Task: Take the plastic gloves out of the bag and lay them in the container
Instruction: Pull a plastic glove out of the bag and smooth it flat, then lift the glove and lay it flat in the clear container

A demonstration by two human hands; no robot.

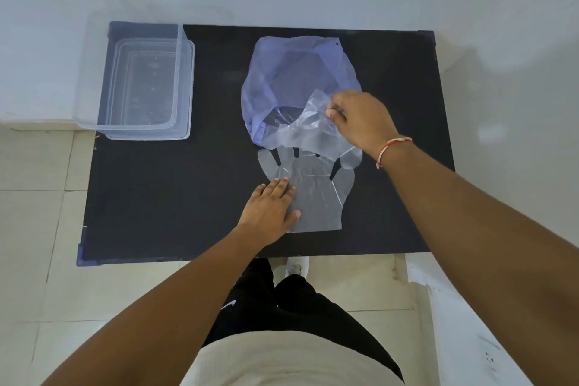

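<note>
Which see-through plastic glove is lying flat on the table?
The clear plastic glove nearest the person lies flat under the left hand. The other clear glove is crumpled, pinched by the right hand.

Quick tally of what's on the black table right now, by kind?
Plastic gloves: 2, a flat glove under the left hand and a lifted glove pinched by the right hand
Bluish bag: 1
Clear container: 1
Total: 4
</note>
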